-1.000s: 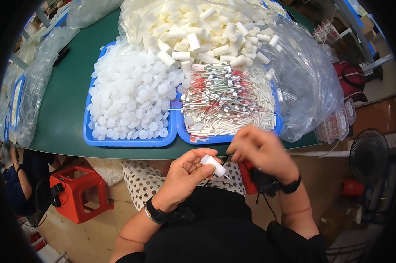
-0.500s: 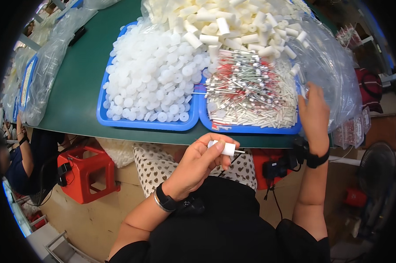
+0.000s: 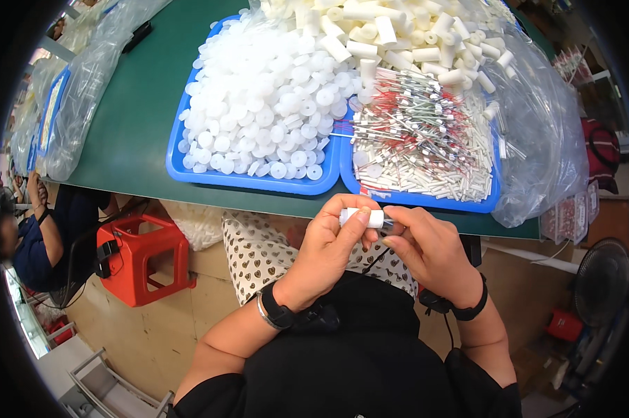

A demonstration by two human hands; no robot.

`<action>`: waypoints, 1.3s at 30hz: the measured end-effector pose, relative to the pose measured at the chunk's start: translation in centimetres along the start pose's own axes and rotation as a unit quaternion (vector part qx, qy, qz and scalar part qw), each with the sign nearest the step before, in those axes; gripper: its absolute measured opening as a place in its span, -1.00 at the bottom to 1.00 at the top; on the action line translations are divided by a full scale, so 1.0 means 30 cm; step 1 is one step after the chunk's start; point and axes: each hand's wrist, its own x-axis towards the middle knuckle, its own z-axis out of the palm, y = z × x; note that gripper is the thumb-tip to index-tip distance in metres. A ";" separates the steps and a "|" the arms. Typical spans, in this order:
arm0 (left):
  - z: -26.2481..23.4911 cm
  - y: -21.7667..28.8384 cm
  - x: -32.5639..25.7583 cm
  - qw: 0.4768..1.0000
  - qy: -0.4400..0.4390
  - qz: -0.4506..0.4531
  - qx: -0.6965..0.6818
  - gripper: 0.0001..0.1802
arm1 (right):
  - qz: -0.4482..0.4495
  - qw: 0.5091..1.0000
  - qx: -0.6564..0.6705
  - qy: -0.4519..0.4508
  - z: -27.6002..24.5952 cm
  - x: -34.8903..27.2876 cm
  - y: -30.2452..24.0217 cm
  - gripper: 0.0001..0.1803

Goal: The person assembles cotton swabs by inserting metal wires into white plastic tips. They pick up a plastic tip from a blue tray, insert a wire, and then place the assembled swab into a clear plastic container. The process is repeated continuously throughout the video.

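Observation:
In front of my lap, my left hand (image 3: pixel 334 235) is closed on a short white cylinder (image 3: pixel 362 218), lying sideways between thumb and fingers. At the cylinder's right end, the thumb and fingertips of my right hand (image 3: pixel 426 240) pinch close together. Between them is a small, partly see-through piece (image 3: pixel 392 227), blurred and mostly covered, so its kind is unclear. Just beyond my hands, a blue tray (image 3: pixel 426 201) holds thin white sticks and a heap of metal rods with white ends and red parts (image 3: pixel 415 118). A second blue tray (image 3: pixel 258 182) bears many translucent white discs (image 3: pixel 265 104).
Cream foam-like cylinders (image 3: pixel 405 31) are piled behind the trays on the green table (image 3: pixel 123 139). Clear plastic bags (image 3: pixel 544 132) lie at the right. A red stool (image 3: pixel 143 261) and another person (image 3: pixel 42 240) are at left; a fan (image 3: pixel 602 279) stands at right.
My right hand has come from the right edge of the rod tray to the cylinder's right end. The cylinder stays in my left hand. The view has shifted slightly.

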 end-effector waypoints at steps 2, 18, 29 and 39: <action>-0.006 -0.005 -0.006 1.000 -0.001 0.007 0.024 -0.78 | 0.050 0.998 0.037 0.002 0.018 -0.009 0.001 -0.67; -0.012 -0.063 -0.014 0.963 -0.191 0.122 0.147 -0.41 | -0.097 0.990 0.094 0.034 0.101 -0.028 0.023 -0.72; -0.033 -0.030 -0.001 0.975 -0.148 -0.073 -0.149 -0.34 | -0.111 0.989 -0.042 0.085 0.139 -0.004 0.034 -0.69; -0.024 -0.094 -0.039 0.959 -0.156 -0.004 -0.236 -0.53 | -0.091 0.991 -0.052 0.080 0.180 0.000 -0.014 -0.70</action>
